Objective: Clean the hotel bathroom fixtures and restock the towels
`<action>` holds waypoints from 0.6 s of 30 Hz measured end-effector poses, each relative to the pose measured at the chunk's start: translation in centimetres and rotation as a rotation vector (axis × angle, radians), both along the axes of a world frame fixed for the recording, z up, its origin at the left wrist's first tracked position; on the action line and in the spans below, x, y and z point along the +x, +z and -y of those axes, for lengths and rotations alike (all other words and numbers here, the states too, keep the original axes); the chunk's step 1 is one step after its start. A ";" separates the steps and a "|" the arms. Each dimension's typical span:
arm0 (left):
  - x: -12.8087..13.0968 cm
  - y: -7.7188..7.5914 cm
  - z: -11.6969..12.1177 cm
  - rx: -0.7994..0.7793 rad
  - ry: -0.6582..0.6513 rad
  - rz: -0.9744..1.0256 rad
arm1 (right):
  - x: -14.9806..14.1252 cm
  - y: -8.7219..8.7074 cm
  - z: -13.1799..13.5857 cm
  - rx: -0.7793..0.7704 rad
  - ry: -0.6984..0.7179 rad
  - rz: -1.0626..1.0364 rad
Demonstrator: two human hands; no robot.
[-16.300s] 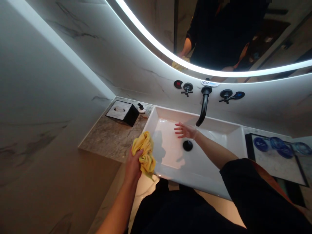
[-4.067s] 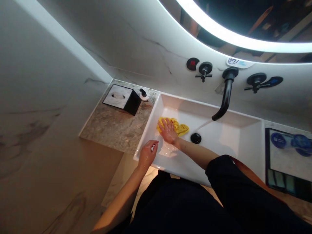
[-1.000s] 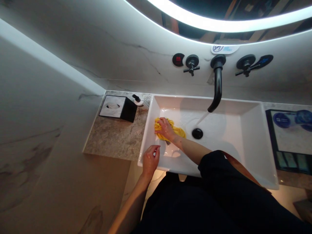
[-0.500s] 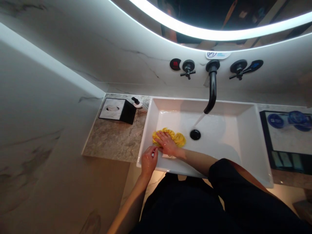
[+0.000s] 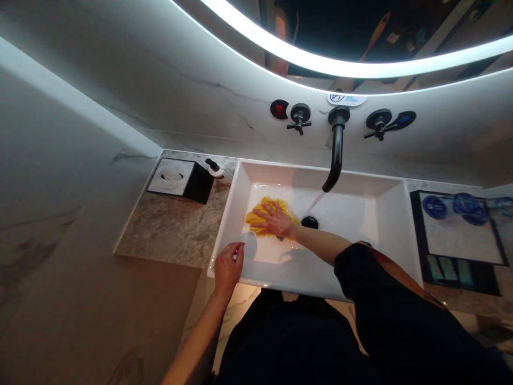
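Observation:
A wet, crumpled yellow cloth (image 5: pixel 260 216) lies on the floor of the white sink (image 5: pixel 360 267), toward its left side. Flat on top of it rests my right hand (image 5: pixel 276 220), fingers spread, covering part of the cloth. My left hand (image 5: pixel 228 267) is over the sink's front left rim, apart from the cloth. Its fingers are curled in toward the thumb, and nothing shows between them. The black drain plug (image 5: pixel 310 222) sits just right of my right wrist. Water runs from the black spout (image 5: pixel 333 160) down toward the drain.
A tissue box (image 5: pixel 172 176) and a pump bottle (image 5: pixel 218 171) stand on the left stone counter (image 5: pixel 160 227). On the right, a black-edged tray (image 5: pixel 460 235) carries glasses with blue lids (image 5: pixel 435 207). Two cross-handle taps (image 5: pixel 300 118) flank the spout under a lit mirror.
My left hand has drawn back from the cloth toward the front left rim. The cloth is spread wider under my right hand, whose fingers are further apart. The view has shifted slightly.

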State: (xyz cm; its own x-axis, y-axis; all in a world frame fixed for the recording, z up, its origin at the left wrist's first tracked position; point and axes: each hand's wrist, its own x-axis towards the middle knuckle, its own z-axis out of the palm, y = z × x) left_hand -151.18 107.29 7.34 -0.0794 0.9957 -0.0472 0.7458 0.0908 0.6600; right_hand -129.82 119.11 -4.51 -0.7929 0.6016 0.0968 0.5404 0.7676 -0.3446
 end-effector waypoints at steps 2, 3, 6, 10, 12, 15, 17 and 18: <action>0.1 0.0 0.0 -0.006 0.007 -0.009 | 2.4 -0.1 -3.2 0.034 -0.081 0.039; 0.2 0.1 -0.1 -0.006 0.010 -0.017 | 4.1 0.0 -4.4 0.044 -0.109 0.062; 0.4 0.0 -0.1 0.002 0.026 -0.044 | 10.0 0.4 -6.1 0.051 -0.113 0.138; 0.5 -0.2 -0.1 0.007 0.037 -0.065 | 16.8 1.3 -3.3 0.073 -0.157 0.224; 0.5 -0.3 -0.1 0.017 0.031 -0.067 | 19.2 1.6 -0.4 0.075 -0.262 0.256; 0.5 -0.3 -0.2 0.038 0.019 -0.066 | 21.7 1.8 4.8 0.053 -0.406 0.271; 0.6 -0.2 -0.1 0.051 0.015 -0.059 | 22.7 1.8 8.4 0.026 -0.432 0.269; 0.6 -0.2 -0.1 0.056 0.013 -0.053 | 23.0 1.8 10.1 0.011 -0.426 0.265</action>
